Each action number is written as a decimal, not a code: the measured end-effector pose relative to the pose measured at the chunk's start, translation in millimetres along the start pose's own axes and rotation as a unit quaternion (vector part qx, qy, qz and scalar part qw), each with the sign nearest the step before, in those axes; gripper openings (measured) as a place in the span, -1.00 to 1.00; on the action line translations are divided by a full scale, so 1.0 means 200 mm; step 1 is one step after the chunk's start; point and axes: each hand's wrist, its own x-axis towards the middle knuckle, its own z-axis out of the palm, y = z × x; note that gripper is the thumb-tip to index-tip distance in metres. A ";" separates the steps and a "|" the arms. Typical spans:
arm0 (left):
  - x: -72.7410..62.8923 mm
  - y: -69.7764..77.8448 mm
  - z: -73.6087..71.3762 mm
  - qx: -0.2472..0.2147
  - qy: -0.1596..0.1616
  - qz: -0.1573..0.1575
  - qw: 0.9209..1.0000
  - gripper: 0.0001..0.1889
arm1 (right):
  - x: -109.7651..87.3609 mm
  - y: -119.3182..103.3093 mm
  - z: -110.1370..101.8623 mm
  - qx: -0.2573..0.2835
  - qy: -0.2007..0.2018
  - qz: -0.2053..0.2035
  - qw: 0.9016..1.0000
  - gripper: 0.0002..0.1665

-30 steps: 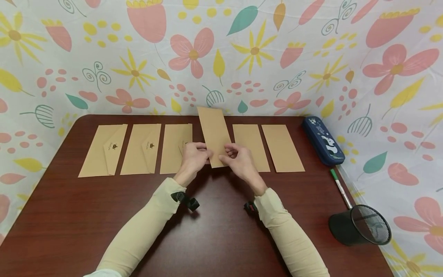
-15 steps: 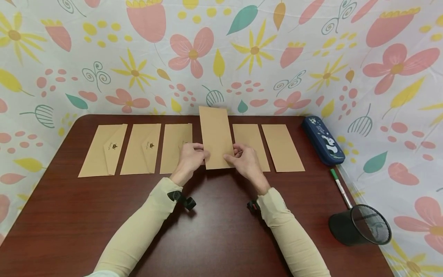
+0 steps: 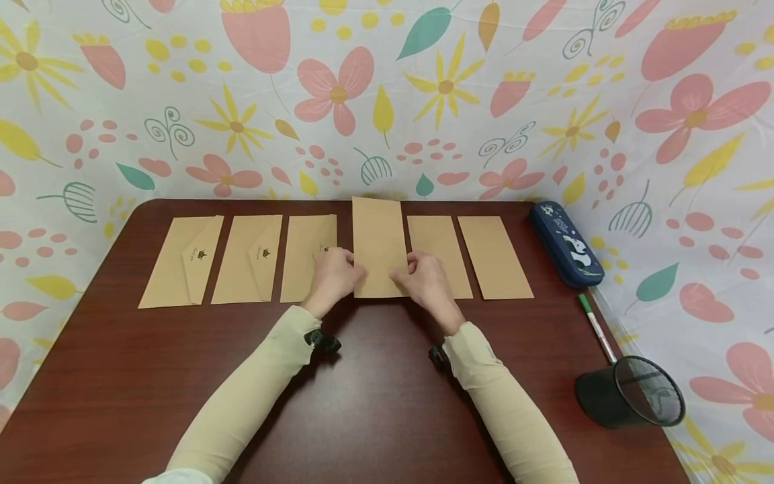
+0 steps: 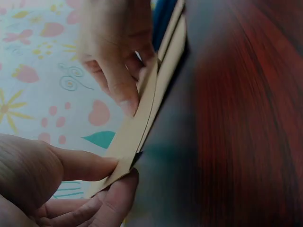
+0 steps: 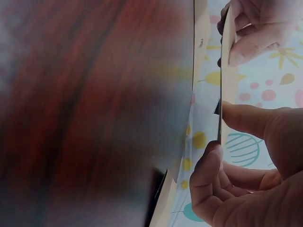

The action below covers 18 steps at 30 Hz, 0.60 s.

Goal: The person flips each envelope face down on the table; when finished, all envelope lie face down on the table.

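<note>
A plain kraft-paper envelope (image 3: 379,245) is held between both hands in the head view, tilted slightly up off the table. My left hand (image 3: 330,279) pinches its lower left edge; the left wrist view shows the thumb (image 4: 87,164) on top and fingers underneath. On the opposite edge, my right hand (image 3: 428,282) pinches it, thumb on the near face, fingers behind, as the right wrist view shows with its thumb (image 5: 248,118). Directly left lies an envelope (image 3: 305,259) partly covered by my left hand. An envelope (image 3: 440,249) to the right is partly behind my right hand.
Two envelopes with crown-printed flaps, one outermost (image 3: 166,262) and one beside it (image 3: 238,262), lie at left. A plain envelope (image 3: 496,259) lies at right. Beyond are a blue pencil case (image 3: 566,243), a green-capped marker (image 3: 595,326) and a tipped black mesh pen holder (image 3: 629,392).
The held envelope, slanted a second ago, has turned straight and shifted a little right. Its top edge has since come down toward the table. Both hands keep their pinch on its edges.
</note>
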 end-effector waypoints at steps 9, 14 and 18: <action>0.11 -0.10 0.12 0.085 -0.016 0.001 0.996 -0.47 | 0.09 0.02 0.03 -0.040 -0.038 0.049 0.997 -0.22; 0.12 -0.09 0.13 0.097 -0.036 -0.004 0.995 -0.54 | 0.19 0.11 0.10 -0.067 -0.045 0.058 0.995 -0.23; 0.12 -0.08 0.14 0.107 -0.038 -0.002 0.994 -0.59 | 0.28 0.19 0.16 -0.103 -0.042 0.040 0.993 -0.36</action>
